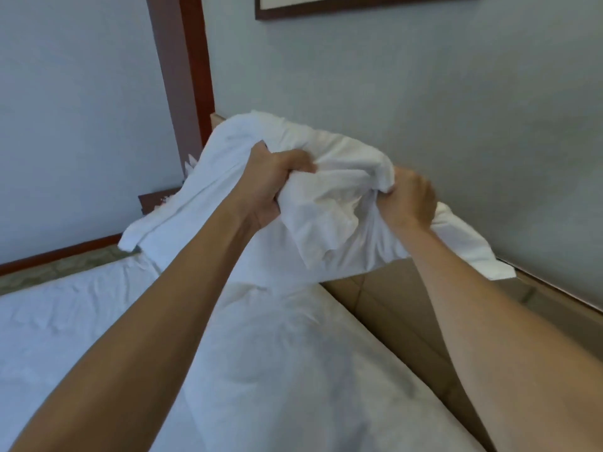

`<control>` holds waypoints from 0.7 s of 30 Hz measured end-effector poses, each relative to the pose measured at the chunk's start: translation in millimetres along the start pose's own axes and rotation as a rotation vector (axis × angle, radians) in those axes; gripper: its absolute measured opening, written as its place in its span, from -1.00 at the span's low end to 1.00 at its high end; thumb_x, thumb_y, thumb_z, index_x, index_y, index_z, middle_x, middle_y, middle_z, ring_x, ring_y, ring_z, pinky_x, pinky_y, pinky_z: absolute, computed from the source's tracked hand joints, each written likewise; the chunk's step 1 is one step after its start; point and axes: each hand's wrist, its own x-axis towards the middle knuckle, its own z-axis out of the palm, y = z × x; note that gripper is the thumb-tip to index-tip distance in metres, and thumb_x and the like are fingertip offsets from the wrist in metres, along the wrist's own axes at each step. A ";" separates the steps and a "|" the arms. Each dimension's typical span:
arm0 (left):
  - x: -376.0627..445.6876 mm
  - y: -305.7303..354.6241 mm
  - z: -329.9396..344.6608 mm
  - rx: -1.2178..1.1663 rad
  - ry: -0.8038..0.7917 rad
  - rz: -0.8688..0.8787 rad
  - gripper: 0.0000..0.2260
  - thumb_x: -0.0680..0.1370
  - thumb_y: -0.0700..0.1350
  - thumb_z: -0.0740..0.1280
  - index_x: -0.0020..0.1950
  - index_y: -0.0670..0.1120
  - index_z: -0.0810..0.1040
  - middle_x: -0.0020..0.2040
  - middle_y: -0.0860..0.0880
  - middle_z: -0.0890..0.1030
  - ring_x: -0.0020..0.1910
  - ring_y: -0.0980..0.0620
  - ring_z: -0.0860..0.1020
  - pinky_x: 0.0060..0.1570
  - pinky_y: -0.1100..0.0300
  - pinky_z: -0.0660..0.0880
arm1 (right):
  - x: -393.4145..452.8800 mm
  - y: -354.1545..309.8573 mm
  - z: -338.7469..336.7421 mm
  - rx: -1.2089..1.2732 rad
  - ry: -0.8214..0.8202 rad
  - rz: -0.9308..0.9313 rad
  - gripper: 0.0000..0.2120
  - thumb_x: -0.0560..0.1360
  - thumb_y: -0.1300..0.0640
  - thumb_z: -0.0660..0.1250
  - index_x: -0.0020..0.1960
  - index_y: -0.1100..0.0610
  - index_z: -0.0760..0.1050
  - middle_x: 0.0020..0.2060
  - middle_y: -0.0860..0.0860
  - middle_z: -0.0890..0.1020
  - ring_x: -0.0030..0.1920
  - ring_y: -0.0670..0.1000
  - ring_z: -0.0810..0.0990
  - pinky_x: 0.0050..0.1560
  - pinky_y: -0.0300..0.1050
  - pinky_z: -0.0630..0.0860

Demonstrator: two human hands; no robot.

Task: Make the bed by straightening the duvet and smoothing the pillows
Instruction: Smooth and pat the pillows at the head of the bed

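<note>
Above the head end of the bed [81, 321], by the headboard [391, 308], the left hand [270, 184] and right hand [409, 200] each clench bunched cloth of the white pillow [326, 207], holding it aloft. It looks light, soft and floppy, so gripping nearer its corners should likely shake it flatter.

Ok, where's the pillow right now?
In the head view, centre: the pillow is gripped by the left hand and right hand by the headboard.
</note>
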 end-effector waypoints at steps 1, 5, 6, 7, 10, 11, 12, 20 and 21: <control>-20.2 -14.9 18.8 -0.025 -0.005 -0.009 -0.60 0.25 -0.43 0.39 0.08 -0.33 0.49 -0.06 -0.23 0.55 -0.05 -0.22 0.59 0.01 -0.19 0.58 | -9.4 24.4 -21.1 -0.024 0.010 -0.009 -0.81 0.47 0.13 0.30 0.01 0.17 0.62 -0.04 0.28 0.66 0.01 0.36 0.60 -0.09 0.09 0.50; -104.9 -119.4 66.4 -0.214 0.095 -0.307 -0.60 0.30 -0.43 0.34 0.13 -0.27 0.56 0.09 -0.26 0.65 0.05 -0.24 0.64 -0.02 -0.10 0.62 | -59.8 135.1 -80.3 -0.120 -0.403 -0.017 -0.89 0.46 0.15 0.34 -0.11 0.15 0.64 -0.13 0.23 0.67 -0.06 0.29 0.63 -0.17 0.02 0.50; -125.4 -142.5 76.1 -0.299 0.152 -0.443 -0.60 0.31 -0.38 0.33 0.14 -0.25 0.56 0.14 -0.28 0.62 0.08 -0.26 0.61 0.03 -0.12 0.60 | -74.4 156.9 -88.8 -0.122 -0.609 0.012 -0.91 0.46 0.17 0.36 -0.19 0.15 0.61 -0.21 0.19 0.66 -0.13 0.22 0.63 -0.24 -0.04 0.48; -141.8 -163.5 82.6 -0.341 0.235 -0.555 -0.65 0.36 -0.35 0.32 0.14 -0.22 0.55 0.16 -0.28 0.60 0.09 -0.26 0.59 0.08 -0.11 0.58 | -90.9 171.9 -93.7 -0.128 -0.792 0.065 -0.87 0.46 0.21 0.34 -0.26 0.15 0.56 -0.30 0.14 0.60 -0.23 0.14 0.58 -0.33 -0.10 0.43; -198.9 -206.3 89.5 -0.263 0.455 -0.730 -0.74 0.61 -0.31 0.14 0.26 -0.25 0.51 0.26 -0.26 0.50 0.22 -0.21 0.49 0.21 -0.03 0.43 | -151.5 203.1 -80.6 -0.121 -1.045 0.132 -0.85 0.45 0.26 0.31 -0.30 0.16 0.50 -0.34 0.07 0.53 -0.30 0.03 0.48 -0.41 -0.16 0.33; -219.0 -219.6 85.4 -0.259 0.507 -0.769 -0.75 0.65 -0.29 0.10 0.23 -0.26 0.50 0.28 -0.22 0.47 0.26 -0.17 0.46 0.24 -0.01 0.38 | -173.1 209.5 -72.8 -0.116 -1.087 0.150 -0.86 0.44 0.25 0.32 -0.30 0.17 0.53 -0.32 0.07 0.54 -0.28 0.03 0.49 -0.40 -0.17 0.35; -239.1 -231.7 78.4 -0.276 0.561 -0.812 -0.80 0.64 -0.28 0.12 0.12 -0.26 0.52 0.30 -0.18 0.47 0.27 -0.16 0.45 0.26 -0.01 0.37 | -193.1 216.2 -66.7 -0.105 -1.131 0.177 -0.84 0.43 0.27 0.32 -0.32 0.17 0.53 -0.32 0.05 0.54 -0.28 0.02 0.48 -0.40 -0.17 0.34; -326.1 -253.3 59.8 -0.171 0.557 -1.050 -0.80 0.42 -0.33 0.39 0.04 -0.24 0.59 0.00 -0.22 0.63 0.01 -0.24 0.58 0.04 -0.07 0.54 | -254.4 238.0 -82.7 -0.069 -1.148 0.251 -0.60 0.30 0.38 0.20 -0.37 0.01 0.03 -0.33 -0.01 0.15 -0.29 0.01 0.13 -0.28 -0.12 0.08; -329.3 -256.8 56.5 -0.148 0.558 -1.060 -0.79 0.41 -0.31 0.41 0.04 -0.22 0.60 0.02 -0.22 0.63 0.05 -0.24 0.57 0.10 -0.09 0.53 | -258.7 240.5 -85.3 -0.074 -1.148 0.263 -0.60 0.32 0.36 0.22 -0.38 0.02 0.04 -0.34 0.00 0.16 -0.28 0.02 0.14 -0.28 -0.11 0.09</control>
